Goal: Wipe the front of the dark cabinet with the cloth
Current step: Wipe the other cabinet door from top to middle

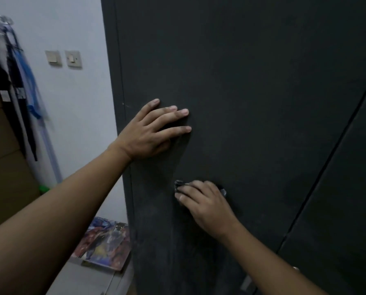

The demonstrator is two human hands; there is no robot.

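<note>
Fingers (173,130) of the left hand (144,137) lie straight on the cabinet (262,81), while below them the right hand (207,205) grips a cloth (180,184) with curled fingers.

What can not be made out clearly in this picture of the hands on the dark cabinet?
cloth, head view: mostly hidden under the right hand; only two dark edges show.
cabinet, head view: top and bottom cut off by the frame.
hanging items, head view: blurred.
colourful print, head view: partly behind the left forearm, blurred.

Dim room light, soft overall, wide-angle bend at edges, slight blur lower frame.
</note>
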